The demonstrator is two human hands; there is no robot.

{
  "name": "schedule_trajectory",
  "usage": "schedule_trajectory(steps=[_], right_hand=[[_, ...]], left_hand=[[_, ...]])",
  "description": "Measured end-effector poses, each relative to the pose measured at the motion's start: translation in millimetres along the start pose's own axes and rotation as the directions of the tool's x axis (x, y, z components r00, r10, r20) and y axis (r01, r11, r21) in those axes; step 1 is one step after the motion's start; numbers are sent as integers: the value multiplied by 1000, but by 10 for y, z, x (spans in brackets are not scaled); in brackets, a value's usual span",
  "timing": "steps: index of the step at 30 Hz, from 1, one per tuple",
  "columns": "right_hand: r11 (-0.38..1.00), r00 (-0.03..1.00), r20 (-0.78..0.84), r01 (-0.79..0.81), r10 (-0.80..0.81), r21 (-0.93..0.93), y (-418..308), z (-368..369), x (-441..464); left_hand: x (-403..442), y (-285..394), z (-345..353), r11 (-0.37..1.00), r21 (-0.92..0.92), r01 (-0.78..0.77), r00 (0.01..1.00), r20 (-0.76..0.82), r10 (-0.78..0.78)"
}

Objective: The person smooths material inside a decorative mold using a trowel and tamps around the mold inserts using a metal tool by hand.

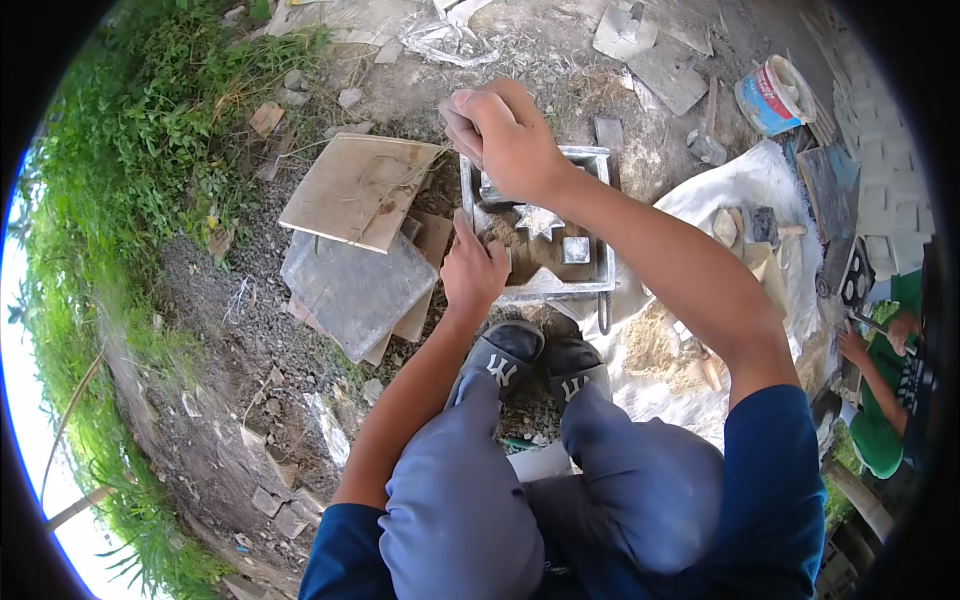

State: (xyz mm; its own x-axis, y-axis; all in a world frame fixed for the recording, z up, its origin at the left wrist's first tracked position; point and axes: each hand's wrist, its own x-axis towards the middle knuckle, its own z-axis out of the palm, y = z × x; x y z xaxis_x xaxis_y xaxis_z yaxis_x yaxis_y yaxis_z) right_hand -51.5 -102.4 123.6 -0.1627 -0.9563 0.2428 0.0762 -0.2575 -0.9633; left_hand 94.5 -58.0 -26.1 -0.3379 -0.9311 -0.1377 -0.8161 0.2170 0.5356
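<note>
My right hand [505, 138] is raised over the far left part of a rectangular metal frame [606, 220]. Its fingers are closed; whatever they hold, if anything, is hidden. My left hand [476, 270] is at the frame's near left side, covering part of its wall, with the index finger stretched out. Whether it touches the wall I cannot tell. Inside the frame, brown sand [540, 258] surrounds a silvery star-shaped piece [539, 222] and a small square metal block [576, 250]. More pieces along the left are partly hidden by my hands.
Flat boards [355, 190] and a grey slab [355, 285] are stacked left of the frame. To the right, a white sack [740, 190] bears a sand heap [660, 345] and tools. A paint bucket [775, 95] stands beyond. Another person's hand [853, 345] shows at far right.
</note>
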Motion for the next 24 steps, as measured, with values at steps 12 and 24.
schedule_trajectory(steps=[12, 24], right_hand=[[999, 993, 121, -6, 1, 43, -24, -66, -13], [983, 987, 41, 161, -158, -90, 67, 79, -106]], left_hand=[[-10, -64, 70, 999, -13, -51, 996, -71, 50], [16, -31, 32, 999, 16, -40, 999, -22, 40]])
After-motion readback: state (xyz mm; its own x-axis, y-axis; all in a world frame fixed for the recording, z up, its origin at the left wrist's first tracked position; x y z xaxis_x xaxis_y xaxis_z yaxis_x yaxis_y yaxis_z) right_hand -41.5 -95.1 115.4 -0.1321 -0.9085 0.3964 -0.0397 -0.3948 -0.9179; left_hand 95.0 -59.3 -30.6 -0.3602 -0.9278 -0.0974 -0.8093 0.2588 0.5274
